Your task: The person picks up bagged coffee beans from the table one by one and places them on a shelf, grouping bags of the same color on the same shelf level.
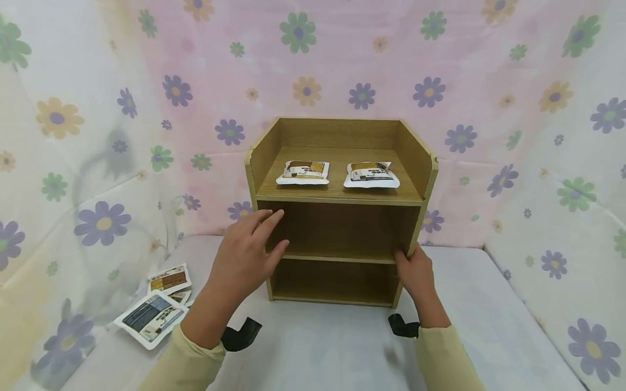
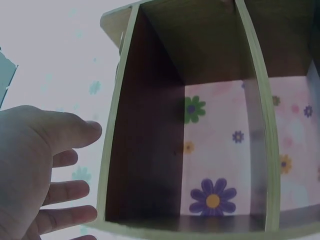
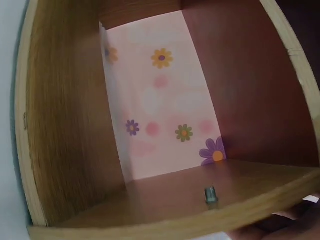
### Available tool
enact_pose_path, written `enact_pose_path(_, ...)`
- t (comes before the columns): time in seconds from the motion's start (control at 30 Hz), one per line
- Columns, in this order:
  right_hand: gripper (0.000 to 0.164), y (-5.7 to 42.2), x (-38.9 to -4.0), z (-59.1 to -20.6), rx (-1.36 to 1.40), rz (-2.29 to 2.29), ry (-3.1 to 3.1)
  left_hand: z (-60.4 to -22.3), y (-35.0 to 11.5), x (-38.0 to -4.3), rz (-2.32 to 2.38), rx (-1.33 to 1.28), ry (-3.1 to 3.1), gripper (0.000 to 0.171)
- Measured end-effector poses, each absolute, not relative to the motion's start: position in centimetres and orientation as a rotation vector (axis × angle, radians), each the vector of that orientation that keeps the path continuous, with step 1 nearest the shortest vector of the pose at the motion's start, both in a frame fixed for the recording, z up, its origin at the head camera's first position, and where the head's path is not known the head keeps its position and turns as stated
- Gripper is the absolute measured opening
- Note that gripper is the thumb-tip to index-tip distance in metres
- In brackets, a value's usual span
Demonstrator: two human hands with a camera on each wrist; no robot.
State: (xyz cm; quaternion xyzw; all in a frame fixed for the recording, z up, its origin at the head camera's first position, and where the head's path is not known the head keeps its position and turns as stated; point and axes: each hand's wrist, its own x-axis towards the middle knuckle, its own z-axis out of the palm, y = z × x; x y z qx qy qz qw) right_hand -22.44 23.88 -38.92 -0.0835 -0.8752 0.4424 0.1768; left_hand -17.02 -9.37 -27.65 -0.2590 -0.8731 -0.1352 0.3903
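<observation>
A small wooden shelf (image 1: 342, 258) stands upright, with one top tray and two compartments below. Two white-edged packets, a left one (image 1: 304, 172) and a right one (image 1: 371, 175), lie on its top level. My right hand (image 1: 415, 274) grips the right side panel at the middle board, thumb on the inner side; its other fingers are partly hidden behind the panel. My left hand (image 1: 249, 247) hovers by the left front edge, fingers spread and holding nothing. In the left wrist view its fingers (image 2: 70, 192) point toward the board edge (image 2: 112, 135).
Several similar packets, with a dark-labelled one (image 1: 154, 317) in front, lie on the white table (image 1: 313, 347) at left. Floral cloth (image 1: 332, 70) surrounds the table and shows through the shelf's open back. A small metal peg (image 3: 211, 195) juts from an inner panel.
</observation>
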Motion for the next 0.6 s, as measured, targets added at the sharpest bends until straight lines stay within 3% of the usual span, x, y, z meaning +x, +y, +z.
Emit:
enact_pose_path(0.13,0.054,23.7,-22.8,-38.9,-0.234,1.364,-2.429,-27.9,-10.5,-16.8,-0.355,-0.644,-2.213,0.055)
enact_pose_path(0.6,0.050,23.3,-23.3,-39.5,-0.168,1.477,-2.319,-30.1,-14.6,-16.4,-0.338,-0.535,-2.251,0.059)
